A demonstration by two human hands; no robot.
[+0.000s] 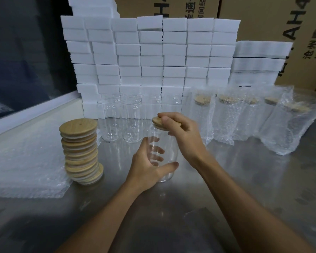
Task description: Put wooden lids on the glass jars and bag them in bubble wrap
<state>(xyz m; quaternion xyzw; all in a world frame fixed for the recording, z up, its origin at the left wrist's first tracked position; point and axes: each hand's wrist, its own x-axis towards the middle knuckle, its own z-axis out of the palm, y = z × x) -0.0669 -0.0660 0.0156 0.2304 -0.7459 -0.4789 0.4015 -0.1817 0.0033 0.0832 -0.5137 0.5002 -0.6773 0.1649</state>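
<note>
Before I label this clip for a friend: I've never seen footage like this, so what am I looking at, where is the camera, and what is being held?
No machine here: a person's two bare hands, filmed by a camera worn on the head, looking forward and down at a metal table. The left hand grips a clear glass jar standing on the table. The right hand holds a wooden lid on the jar's mouth. To the left stands a stack of lids, beside flat bubble wrap. Behind are empty jars, and to the right, bagged jars with lids on. White foam blocks and cardboard boxes stand at the back.
</note>
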